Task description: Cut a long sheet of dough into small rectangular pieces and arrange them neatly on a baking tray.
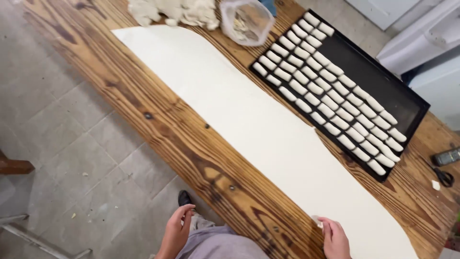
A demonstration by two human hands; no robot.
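One black tray [383, 91] on the tabletop [158, 120] carries four rows of small dough pieces [330, 103]; one clear tub [246, 21] holds scraps. The right hand [334, 238] pinches the near edge of the one long dough sheet [249, 120], while the left hand [176, 231] hangs loosely open, off the tabletop.

Right hand [334, 238] pinches dough sheet [249, 120] beside black tray [383, 81].

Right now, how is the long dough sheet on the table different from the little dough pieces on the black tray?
The dough sheet is one long, flat, smooth strip lying straight on the wooden table; the small dough pieces are many short, plump rolls.

The sheet runs along most of the table, while the pieces sit in tidy rows filling about half of the black tray.

The right hand touches the sheet's near edge; no hand touches the pieces.

Both are pale, raw-looking dough.
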